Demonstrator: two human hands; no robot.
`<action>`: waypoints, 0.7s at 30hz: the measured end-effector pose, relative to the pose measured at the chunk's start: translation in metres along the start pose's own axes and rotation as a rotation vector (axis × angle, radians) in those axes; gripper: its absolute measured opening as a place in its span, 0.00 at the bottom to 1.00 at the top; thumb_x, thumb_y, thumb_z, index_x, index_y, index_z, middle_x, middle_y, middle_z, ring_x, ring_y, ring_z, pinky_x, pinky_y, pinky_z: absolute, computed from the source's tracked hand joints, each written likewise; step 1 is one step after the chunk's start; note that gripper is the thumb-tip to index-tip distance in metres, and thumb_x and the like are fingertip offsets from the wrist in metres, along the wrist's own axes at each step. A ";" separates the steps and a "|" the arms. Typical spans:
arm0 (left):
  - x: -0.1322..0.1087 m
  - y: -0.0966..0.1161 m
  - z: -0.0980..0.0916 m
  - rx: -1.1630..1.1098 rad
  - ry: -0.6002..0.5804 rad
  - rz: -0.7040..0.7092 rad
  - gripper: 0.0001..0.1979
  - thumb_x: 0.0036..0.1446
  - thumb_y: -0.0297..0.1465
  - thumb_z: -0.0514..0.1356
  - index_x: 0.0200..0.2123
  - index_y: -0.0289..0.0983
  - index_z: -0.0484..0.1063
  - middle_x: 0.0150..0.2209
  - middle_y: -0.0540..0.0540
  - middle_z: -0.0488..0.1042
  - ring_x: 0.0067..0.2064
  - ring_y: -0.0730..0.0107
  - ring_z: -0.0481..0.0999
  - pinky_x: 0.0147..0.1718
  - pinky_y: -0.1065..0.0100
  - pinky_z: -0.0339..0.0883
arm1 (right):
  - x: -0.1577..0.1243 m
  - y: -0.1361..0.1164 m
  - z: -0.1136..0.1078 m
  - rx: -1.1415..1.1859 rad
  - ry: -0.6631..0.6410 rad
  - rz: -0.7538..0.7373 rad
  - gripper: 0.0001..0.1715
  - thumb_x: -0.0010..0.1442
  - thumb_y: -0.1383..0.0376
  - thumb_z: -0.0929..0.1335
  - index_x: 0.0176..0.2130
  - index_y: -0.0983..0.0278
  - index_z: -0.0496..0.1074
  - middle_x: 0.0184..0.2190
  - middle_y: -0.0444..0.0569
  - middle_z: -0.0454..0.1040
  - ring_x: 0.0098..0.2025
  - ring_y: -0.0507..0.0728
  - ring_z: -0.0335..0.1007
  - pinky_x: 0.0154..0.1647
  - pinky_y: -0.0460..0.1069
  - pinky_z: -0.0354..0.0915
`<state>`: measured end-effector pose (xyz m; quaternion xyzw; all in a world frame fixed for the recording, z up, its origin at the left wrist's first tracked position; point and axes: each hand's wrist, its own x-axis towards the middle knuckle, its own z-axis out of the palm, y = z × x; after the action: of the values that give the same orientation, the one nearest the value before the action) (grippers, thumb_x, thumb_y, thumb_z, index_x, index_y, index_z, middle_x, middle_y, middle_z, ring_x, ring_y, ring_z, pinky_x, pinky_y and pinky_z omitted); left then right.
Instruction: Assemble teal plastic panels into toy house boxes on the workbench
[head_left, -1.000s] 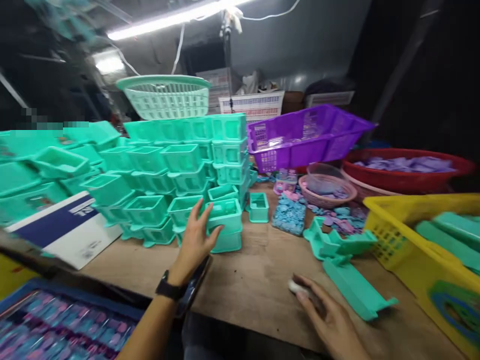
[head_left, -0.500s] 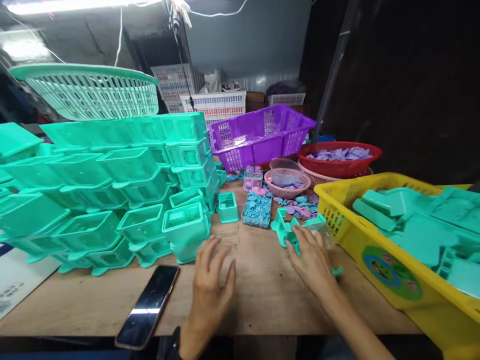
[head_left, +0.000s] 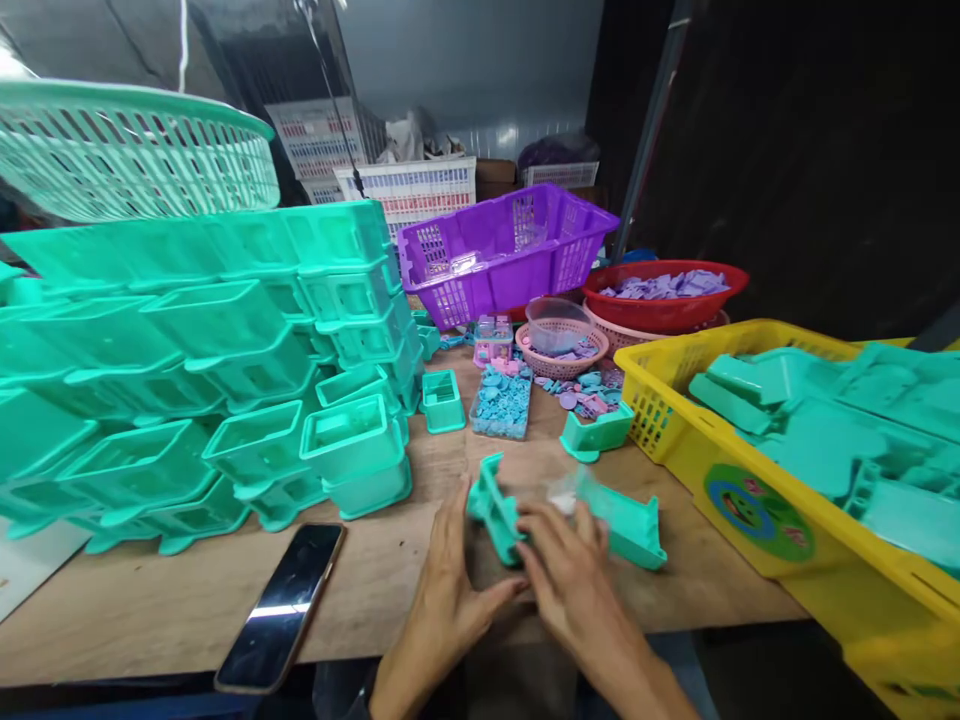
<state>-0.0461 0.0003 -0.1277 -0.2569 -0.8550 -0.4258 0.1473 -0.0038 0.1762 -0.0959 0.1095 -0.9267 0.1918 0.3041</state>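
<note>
Between my hands, a green plastic part (head_left: 495, 512) with raised ends stands tilted over the wooden table. My right hand (head_left: 574, 575) has its fingers curled at the part's right edge and appears to grip it. My left hand (head_left: 450, 590) is open, fingers stretched out along the part's left side and thumb pointing toward the right hand. Just beyond the right hand lies another green plastic piece (head_left: 634, 528), with a blurred clear piece (head_left: 566, 488) beside it. A further green part (head_left: 596, 432) rests near the yellow crate.
Stacked green plastic boxes (head_left: 247, 350) fill the left side, and a phone (head_left: 281, 610) lies in front of them. At right stands a yellow crate (head_left: 750, 500) of green parts. Behind are a box of small blue pieces (head_left: 501, 400), a purple basket (head_left: 510, 265) and a red basin (head_left: 667, 315).
My right hand has moved left with the green part, away from the group near the yellow crate. My left hand has shifted right to meet it. The view has turned slightly.
</note>
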 end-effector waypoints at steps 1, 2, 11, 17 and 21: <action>0.000 -0.003 0.002 -0.026 -0.012 -0.020 0.52 0.55 0.32 0.71 0.73 0.48 0.42 0.72 0.34 0.56 0.73 0.42 0.59 0.66 0.37 0.64 | -0.003 -0.006 -0.002 0.052 -0.049 -0.036 0.15 0.71 0.69 0.61 0.50 0.56 0.72 0.54 0.43 0.77 0.52 0.64 0.69 0.53 0.58 0.59; 0.000 -0.005 0.005 -0.053 -0.011 -0.045 0.53 0.54 0.32 0.71 0.73 0.48 0.41 0.73 0.34 0.56 0.73 0.42 0.59 0.67 0.36 0.63 | -0.005 -0.010 -0.004 0.094 -0.073 -0.065 0.16 0.71 0.70 0.61 0.52 0.55 0.71 0.56 0.41 0.77 0.54 0.62 0.70 0.55 0.58 0.59; 0.006 -0.005 0.002 -0.202 0.006 -0.130 0.59 0.49 0.35 0.76 0.73 0.47 0.41 0.73 0.33 0.54 0.73 0.42 0.58 0.69 0.36 0.58 | -0.042 0.094 -0.031 -0.267 0.131 0.091 0.29 0.73 0.49 0.59 0.45 0.66 0.79 0.56 0.68 0.74 0.55 0.78 0.71 0.49 0.71 0.66; 0.010 0.002 0.005 -0.211 0.036 -0.153 0.58 0.47 0.29 0.74 0.73 0.48 0.43 0.73 0.36 0.55 0.73 0.43 0.59 0.70 0.37 0.56 | -0.063 0.101 -0.030 -0.222 0.106 -0.014 0.25 0.75 0.59 0.58 0.40 0.63 0.81 0.55 0.64 0.75 0.50 0.72 0.75 0.50 0.70 0.65; 0.010 0.007 0.002 -0.226 0.010 -0.180 0.61 0.45 0.26 0.74 0.74 0.47 0.40 0.74 0.35 0.52 0.73 0.44 0.58 0.71 0.37 0.55 | -0.060 0.081 -0.027 -0.306 0.141 -0.030 0.19 0.73 0.68 0.58 0.50 0.68 0.76 0.59 0.67 0.72 0.53 0.74 0.73 0.52 0.69 0.63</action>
<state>-0.0503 0.0092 -0.1195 -0.1922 -0.8203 -0.5322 0.0828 0.0324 0.2661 -0.1356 0.0620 -0.9197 0.0513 0.3844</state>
